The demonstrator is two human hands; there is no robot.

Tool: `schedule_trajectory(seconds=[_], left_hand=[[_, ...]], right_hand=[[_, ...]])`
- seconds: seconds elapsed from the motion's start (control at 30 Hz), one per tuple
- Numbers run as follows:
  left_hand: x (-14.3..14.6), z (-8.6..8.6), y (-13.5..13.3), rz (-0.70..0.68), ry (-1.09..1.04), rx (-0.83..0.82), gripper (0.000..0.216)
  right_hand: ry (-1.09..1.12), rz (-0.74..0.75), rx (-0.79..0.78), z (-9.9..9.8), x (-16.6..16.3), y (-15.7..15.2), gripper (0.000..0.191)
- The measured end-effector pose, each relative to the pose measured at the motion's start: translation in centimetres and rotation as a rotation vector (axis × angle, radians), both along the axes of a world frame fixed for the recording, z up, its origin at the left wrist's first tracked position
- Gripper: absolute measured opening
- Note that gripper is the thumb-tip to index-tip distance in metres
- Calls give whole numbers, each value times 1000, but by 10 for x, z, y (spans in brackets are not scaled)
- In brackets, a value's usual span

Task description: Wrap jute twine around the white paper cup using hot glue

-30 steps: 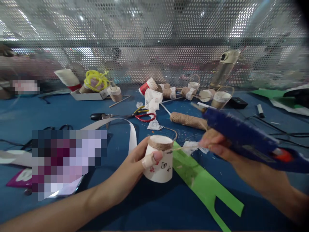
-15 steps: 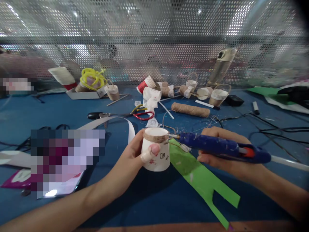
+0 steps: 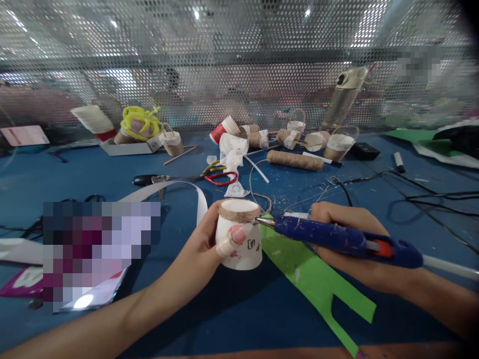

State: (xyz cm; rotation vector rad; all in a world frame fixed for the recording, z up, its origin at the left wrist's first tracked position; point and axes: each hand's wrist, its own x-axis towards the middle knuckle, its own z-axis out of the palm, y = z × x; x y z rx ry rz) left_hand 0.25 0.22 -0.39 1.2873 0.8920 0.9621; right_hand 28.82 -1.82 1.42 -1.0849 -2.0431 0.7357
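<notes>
My left hand (image 3: 209, 239) is closed around a white paper cup (image 3: 245, 257), its thumb, wrapped at the joint, pressed on the near side. Brown twine (image 3: 237, 213) winds round the cup just under the rim, and a loose strand runs back toward the twine roll (image 3: 295, 160). My right hand (image 3: 348, 249) grips a blue glue gun (image 3: 337, 237) lying sideways, a white glue stick out of its rear. The metal nozzle (image 3: 265, 220) points left and meets, or nearly meets, the twine band. Below the gun lies a green paper piece (image 3: 310, 279) with a forked end.
Scissors with red handles (image 3: 221, 178) and a white paper strip (image 3: 200, 197) lie beyond the cup. Several twine-wrapped small baskets (image 3: 339, 145) stand at the back before a perforated metal screen (image 3: 239, 65). Black cables (image 3: 422, 192) cross the right; a pixelated phone-like item (image 3: 88, 299) lies left.
The glue gun's nozzle has moved down slightly from near the cup's rim to the twine band's right side. The cup stays in my left hand.
</notes>
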Motion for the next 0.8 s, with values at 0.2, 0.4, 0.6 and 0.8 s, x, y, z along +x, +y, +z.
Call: schedule_trajectory(seconds=[0.2, 0.4, 0.6, 0.8], left_hand=[[-1, 5, 0, -8, 108, 113, 49], [2, 6, 0, 12, 193, 141, 56], [5, 10, -1, 47, 218, 177, 52], [4, 11, -4, 63, 188, 118, 51]], right_hand=[[-45, -15, 75, 2, -2, -3, 30], [-112, -21, 179, 0, -3, -7, 30], [-161, -104, 194, 0, -10, -15, 32], [-166, -173, 189, 4, -17, -19, 33]])
